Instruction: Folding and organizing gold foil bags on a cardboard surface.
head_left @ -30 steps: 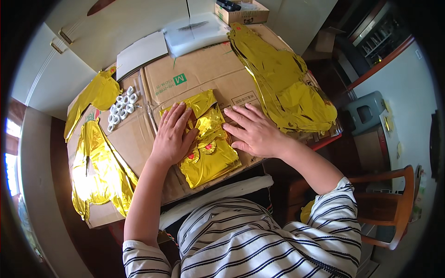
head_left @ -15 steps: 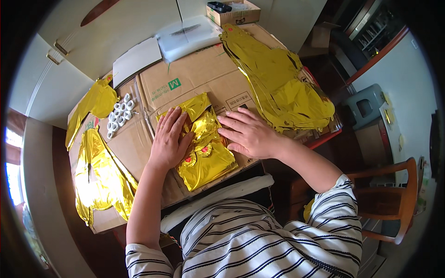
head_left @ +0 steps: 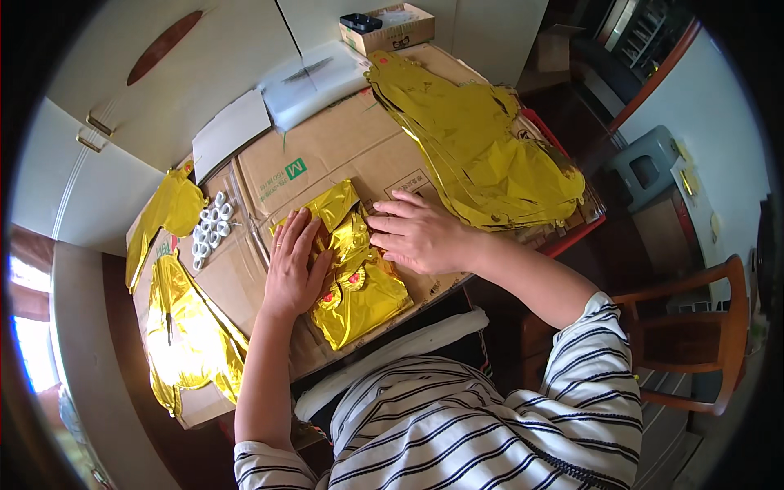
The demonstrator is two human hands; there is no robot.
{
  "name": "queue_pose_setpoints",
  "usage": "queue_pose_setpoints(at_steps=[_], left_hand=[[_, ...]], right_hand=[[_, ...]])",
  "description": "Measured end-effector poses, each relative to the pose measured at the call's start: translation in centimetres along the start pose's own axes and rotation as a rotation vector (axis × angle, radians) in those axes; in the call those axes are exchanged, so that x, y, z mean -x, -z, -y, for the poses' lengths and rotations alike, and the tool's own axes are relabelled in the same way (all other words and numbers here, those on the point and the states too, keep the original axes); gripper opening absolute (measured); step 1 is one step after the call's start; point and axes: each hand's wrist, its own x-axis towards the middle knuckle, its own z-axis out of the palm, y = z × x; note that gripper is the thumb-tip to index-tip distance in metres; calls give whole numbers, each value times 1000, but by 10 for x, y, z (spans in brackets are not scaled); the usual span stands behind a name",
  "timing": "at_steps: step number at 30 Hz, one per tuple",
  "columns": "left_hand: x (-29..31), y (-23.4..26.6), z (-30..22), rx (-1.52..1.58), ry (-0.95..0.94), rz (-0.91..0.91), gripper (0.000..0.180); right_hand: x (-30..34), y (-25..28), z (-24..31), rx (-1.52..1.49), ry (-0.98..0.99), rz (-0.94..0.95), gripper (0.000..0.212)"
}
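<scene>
A gold foil balloon (head_left: 363,309), flat and folded into a crinkled bundle with small red spots, lies at the near edge of the cardboard-covered table. My left hand (head_left: 294,265) rests flat on its left side, fingers stretched out. On its right side my right hand (head_left: 420,233) lies with fingers extended, the fingertips touching the foil. Neither hand grips anything. A larger stack of flat gold foil balloons (head_left: 482,155) spreads over the table's right side.
More gold foil (head_left: 196,327) lies at the near left, with another gold piece (head_left: 170,204) behind it. Several white rolls (head_left: 211,233) sit beside them. At the back are a grey-white sheet (head_left: 231,131), clear plastic (head_left: 314,88) and a small carton (head_left: 392,33). A wooden chair (head_left: 682,327) stands right.
The view has shifted slightly. Both hands stay at the folded gold foil balloon, fingers still extended, and its folds look little altered.
</scene>
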Motion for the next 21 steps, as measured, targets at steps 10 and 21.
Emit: queue_pose_setpoints(at_steps=[10, 21], left_hand=[[-21, 26, -20, 0, -79, 23, 45], [-33, -12, -21, 12, -127, 93, 50]], right_hand=[[-43, 3, -69, -76, -100, -238, 13], [-73, -10, -82, 236, 216, -57, 25]])
